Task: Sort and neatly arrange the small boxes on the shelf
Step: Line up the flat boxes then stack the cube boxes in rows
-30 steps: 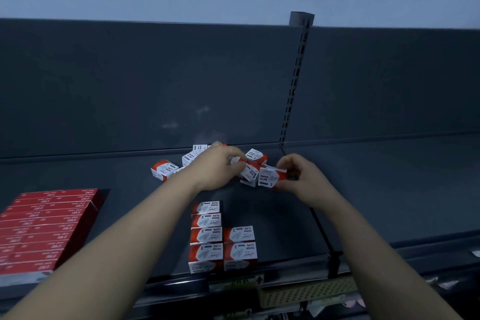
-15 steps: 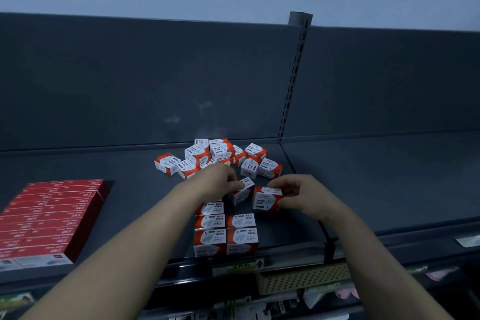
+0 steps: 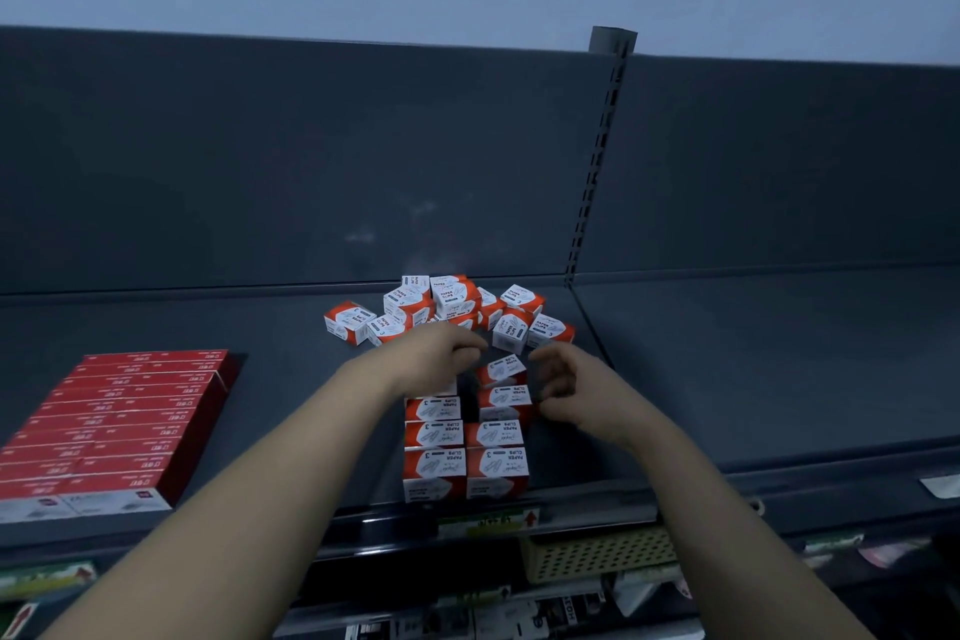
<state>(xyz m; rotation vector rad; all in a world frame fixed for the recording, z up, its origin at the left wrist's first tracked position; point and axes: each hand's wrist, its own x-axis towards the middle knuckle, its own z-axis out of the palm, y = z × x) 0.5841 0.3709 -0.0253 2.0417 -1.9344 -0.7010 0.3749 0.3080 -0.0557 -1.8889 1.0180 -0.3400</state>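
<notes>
A dark grey shelf runs across the view, with a grey back panel behind it and a slotted upright post splitting the panel. At the shelf's left end lies a neat block of flat red boxes, well apart from everything else.

Against the back panel near the post sits a loose pile of small boxes, red and white, lying at mixed angles, some on top of others. At the front edge, two rows of the same small boxes run side by side from front to back, labels up.

The left hand lies over the back end of the left row; its fingers are bent downward, and I cannot tell whether they hold the box partly hidden beneath. The right hand is just beside the right row, its fingers loosely curled and released, holding nothing.

Between the hands, a tilted box sits at the back end of the right row, turned askew.

Below the shelf edge are a pale perforated basket and a green price label.
</notes>
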